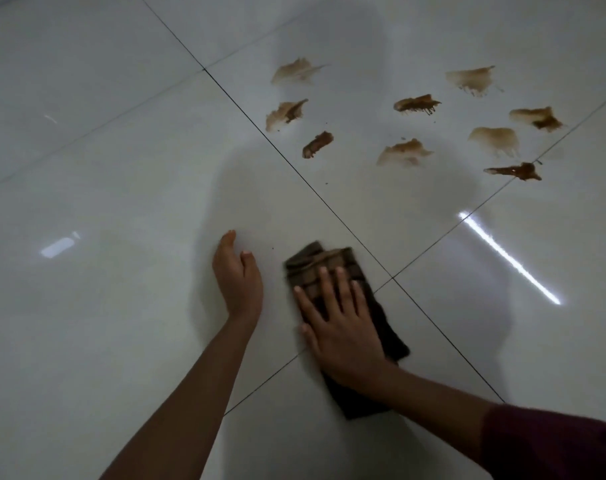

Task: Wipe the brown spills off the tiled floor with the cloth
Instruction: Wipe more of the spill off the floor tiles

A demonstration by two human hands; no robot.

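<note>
Covering the cloth (332, 268), the right hand (339, 323) hides its middle.

The right hand (343, 323) lies flat with spread fingers on a dark brown cloth (332, 265) on the white tiled floor (104, 168). The left hand (237, 275) rests open just beside it. Nine brown spills (415, 103) lie farther away, well apart from the cloth.
</note>
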